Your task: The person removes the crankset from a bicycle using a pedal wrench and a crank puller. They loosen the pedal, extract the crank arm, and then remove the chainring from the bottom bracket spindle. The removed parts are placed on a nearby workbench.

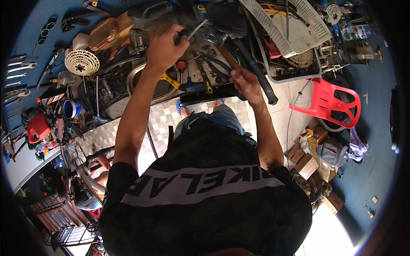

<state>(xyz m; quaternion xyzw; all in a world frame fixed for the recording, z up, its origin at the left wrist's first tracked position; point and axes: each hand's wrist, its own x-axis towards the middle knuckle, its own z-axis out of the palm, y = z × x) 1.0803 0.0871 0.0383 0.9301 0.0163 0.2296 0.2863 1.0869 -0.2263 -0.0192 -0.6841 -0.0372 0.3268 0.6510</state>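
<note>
My left hand (165,49) reaches over the cluttered workbench, its fingers closed round a small dark piece. A grey, narrow metal strip (197,29) sticks out beyond these fingers toward the upper right; its exact kind does not show. My right hand (247,84) is at the bench's near edge, with thumb and fingers closed at the end of an adjustable wrench's brown handle (227,54). The wrench's jaw points away from me. Between my hands lie pliers with blue-black handles (218,68), a yellow-and-black handled tool (206,81) and a hammer (191,85).
A metal tray (132,81) sits beneath my left forearm. Bicycle cassettes (82,62) lie at the left. White plastic baskets (294,51) stand at the right, near a red plastic chair (329,103). Wrenches (19,68) hang on the blue wall. Another person (99,181) is at lower left.
</note>
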